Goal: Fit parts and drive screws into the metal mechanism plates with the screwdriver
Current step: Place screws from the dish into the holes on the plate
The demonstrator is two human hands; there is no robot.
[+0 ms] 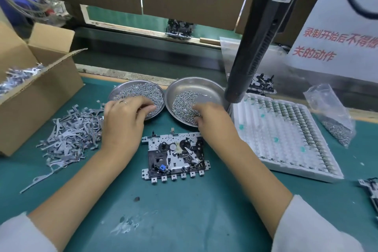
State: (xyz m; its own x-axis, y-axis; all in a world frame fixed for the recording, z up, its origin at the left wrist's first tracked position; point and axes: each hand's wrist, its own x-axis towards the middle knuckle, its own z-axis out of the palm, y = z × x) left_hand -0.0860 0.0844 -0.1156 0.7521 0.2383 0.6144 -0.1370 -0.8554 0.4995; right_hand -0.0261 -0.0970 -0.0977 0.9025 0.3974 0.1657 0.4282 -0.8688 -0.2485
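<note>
Head view showed the mechanism plate lying flat on the green mat, centred between the two forearms; all positions below are given relative to this plate. Beyond its far-left corner stood the left screw dish, heaped with small bright screws; beyond its far-right corner, touching the first, stood the right screw dish, holding a thinner spread of darker screws. The left hand rested over the near rim of the left dish, fingers curled down into the screws; the right hand reached into the right dish, fingertips together among the screws; whether either hand had pinched a screw could not be told.

Judged step: screw pick-up, before any driving. The next move would call for isolating single screws, seating them in the plate's holes, and bringing down the black electric screwdriver, which hung beyond the plate to the right, unheld.

Left of the plate lay a pile of grey stamped levers and a cardboard box; right of it, a white parts tray and a clear bag of screws.

Legible writing: a white sign at the far right bore red characters reading in part "录制开始后不得做" and "关的动作"; its top line was blurred; the screwdriver's label was unreadable.
</note>
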